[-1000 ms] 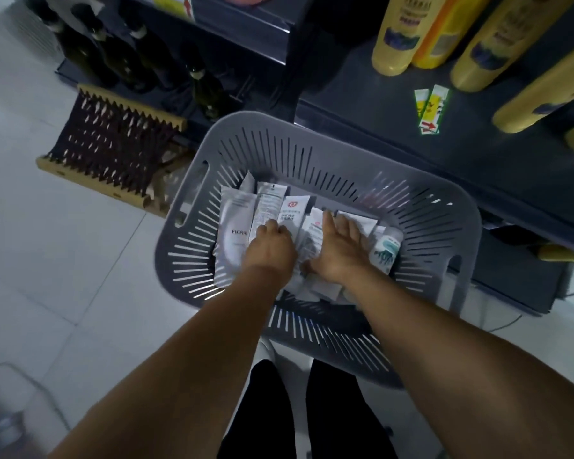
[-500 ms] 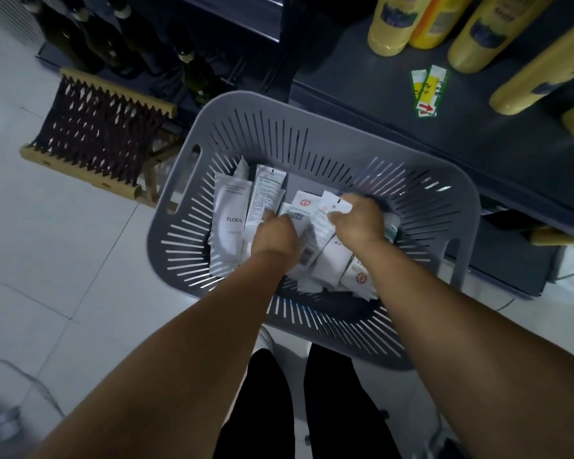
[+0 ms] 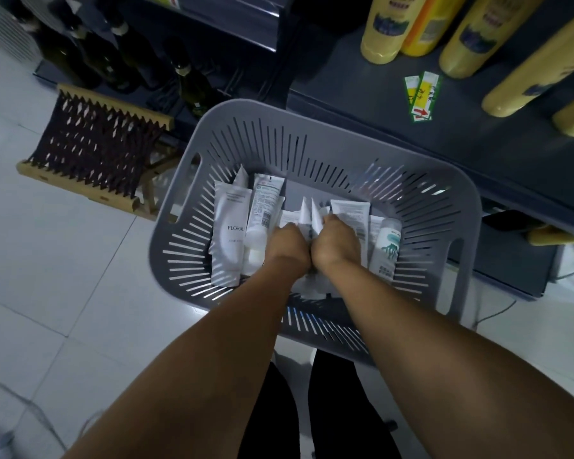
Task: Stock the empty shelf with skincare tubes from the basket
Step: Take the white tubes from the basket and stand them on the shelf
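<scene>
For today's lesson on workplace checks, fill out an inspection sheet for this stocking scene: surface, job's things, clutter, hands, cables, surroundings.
Surface: dark shelf, largely bare near the basket; white tiled floor.
Job's things: grey slotted basket on the floor holding white skincare tubes, none on the shelf yet.
Clutter: green and yellow paper tags lying on the shelf.
Hands: left hand and right hand side by side in the basket, closed on a bunch of tubes.
Cables: thin cable on the floor right of the basket.
Surroundings: yellow bottles on the shelf, dark glass bottles, folded wooden stool.
</scene>
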`<state>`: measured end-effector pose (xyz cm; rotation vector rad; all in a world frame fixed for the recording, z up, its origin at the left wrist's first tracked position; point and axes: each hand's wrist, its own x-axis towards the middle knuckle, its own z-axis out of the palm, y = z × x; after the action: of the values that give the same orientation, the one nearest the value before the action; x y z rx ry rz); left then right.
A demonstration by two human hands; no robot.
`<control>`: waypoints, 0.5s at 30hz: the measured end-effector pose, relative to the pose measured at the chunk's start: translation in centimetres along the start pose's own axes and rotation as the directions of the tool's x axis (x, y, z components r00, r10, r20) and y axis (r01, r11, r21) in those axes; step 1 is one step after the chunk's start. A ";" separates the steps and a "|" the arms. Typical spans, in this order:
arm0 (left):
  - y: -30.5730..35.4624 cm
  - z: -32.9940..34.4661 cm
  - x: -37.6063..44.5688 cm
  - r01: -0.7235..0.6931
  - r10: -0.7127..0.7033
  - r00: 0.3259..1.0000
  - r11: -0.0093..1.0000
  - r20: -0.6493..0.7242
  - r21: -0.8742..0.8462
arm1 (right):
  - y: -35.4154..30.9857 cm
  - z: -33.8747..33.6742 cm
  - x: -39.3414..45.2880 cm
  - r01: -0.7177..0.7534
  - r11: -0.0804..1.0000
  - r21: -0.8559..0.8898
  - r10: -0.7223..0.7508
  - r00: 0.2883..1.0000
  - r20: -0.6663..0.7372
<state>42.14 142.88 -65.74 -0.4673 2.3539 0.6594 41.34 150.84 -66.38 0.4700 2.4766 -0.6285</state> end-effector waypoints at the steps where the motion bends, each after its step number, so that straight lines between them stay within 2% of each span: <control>1: 0.0 0.0 0.0 0.006 -0.006 1.000 1.000 0.000 -0.023 | -0.1 -0.1 0.0 0.000 1.000 -0.006 0.000 1.000 0.000; 3: -0.1 -0.3 -0.1 0.028 -0.029 1.000 0.995 -0.010 -0.092 | 0.1 -0.3 0.2 -0.012 0.998 0.066 0.012 1.000 0.007; 5: -0.2 -1.1 -0.4 0.034 -0.041 0.999 0.981 -0.031 -0.193 | 0.4 -0.7 0.2 -0.029 0.975 0.221 0.026 1.000 0.015; 9: -0.2 -4.0 -2.1 -0.060 0.016 0.992 0.929 -0.123 -0.365 | -0.4 -3.1 -1.4 -0.009 0.855 0.518 0.025 0.999 -0.024; 12: 0.5 -6.8 -4.4 -0.123 0.045 0.986 0.849 -0.163 -0.514 | -1.7 -5.8 -3.8 0.076 0.797 0.599 -0.025 0.995 -0.092; 15: 1.9 -10.4 -7.1 -0.228 0.131 0.968 0.814 -0.214 -0.534 | -3.3 -9.3 -6.4 0.207 0.769 0.605 -0.087 0.971 -0.221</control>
<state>41.36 139.71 -53.50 -0.5668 2.3536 1.4708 41.13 151.74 -54.70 0.5965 2.4361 -1.5651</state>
